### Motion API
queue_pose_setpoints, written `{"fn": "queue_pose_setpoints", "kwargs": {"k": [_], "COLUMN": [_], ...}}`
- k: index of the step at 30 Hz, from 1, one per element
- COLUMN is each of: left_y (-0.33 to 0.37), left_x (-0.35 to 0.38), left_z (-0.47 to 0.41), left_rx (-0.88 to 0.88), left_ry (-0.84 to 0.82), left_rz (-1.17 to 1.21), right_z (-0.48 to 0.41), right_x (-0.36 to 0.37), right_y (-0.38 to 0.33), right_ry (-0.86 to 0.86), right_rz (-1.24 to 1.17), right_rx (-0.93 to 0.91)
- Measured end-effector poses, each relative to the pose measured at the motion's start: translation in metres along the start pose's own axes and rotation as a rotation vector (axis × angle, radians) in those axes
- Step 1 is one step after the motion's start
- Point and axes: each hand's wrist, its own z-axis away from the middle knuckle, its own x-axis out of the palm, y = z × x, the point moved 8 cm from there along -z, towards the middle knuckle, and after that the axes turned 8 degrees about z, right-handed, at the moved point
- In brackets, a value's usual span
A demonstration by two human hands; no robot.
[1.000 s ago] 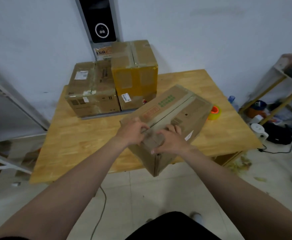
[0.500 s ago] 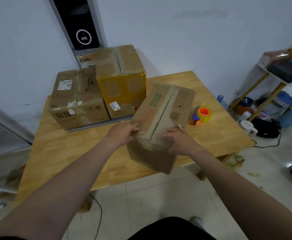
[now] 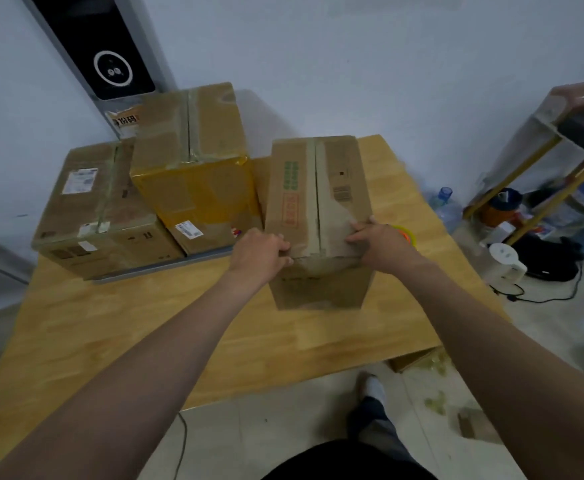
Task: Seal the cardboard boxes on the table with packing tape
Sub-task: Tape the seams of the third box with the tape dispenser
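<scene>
**Tall brown cardboard box (image 3: 318,188) held upright on a light wooden surface (image 3: 179,323)**

The box stood toward the surface's right side, its top seam still untaped. The left hand (image 3: 259,252) curled over its near left top edge, and the right hand (image 3: 384,245) gripped the near right edge. A yellow-taped cardboard box (image 3: 193,188) sat just beside it, on the left.

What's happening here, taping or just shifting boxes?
A person grips the near end of the front box with the left hand and the right hand; it stands on the wooden table. Neither hand holds tape: the tape roll lies just behind the right hand, mostly hidden. Two taped boxes sit at the back left.
</scene>
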Motion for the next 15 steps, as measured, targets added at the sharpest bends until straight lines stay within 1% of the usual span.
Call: {"fn": "queue_pose_setpoints", "kwargs": {"k": [2, 5, 9, 11, 15], "left_y": [0.008, 0.014, 0.014, 0.011, 0.008], "left_x": [-0.001, -0.003, -0.008, -0.006, -0.004], "left_z": [-0.026, -0.064, -0.102, -0.117, -0.141], "left_rx": [-0.077, -0.197, -0.329, -0.387, -0.46], "left_ry": [0.004, 0.013, 0.06, 0.098, 0.239], "left_rz": [0.028, 0.079, 0.182, 0.236, 0.297], "right_z": [-0.031, -0.074, -0.119, -0.143, -0.179], "right_x": [-0.014, -0.021, -0.032, -0.037, -0.053], "right_y": [0.021, 0.047, 0.066, 0.069, 0.082], "right_ry": [-0.012, -0.038, -0.044, -0.043, 0.005], "right_rz": [-0.017, -0.087, -0.139, -0.146, -0.188], "right_rx": [-0.039, -0.049, -0.113, -0.171, -0.177]}}
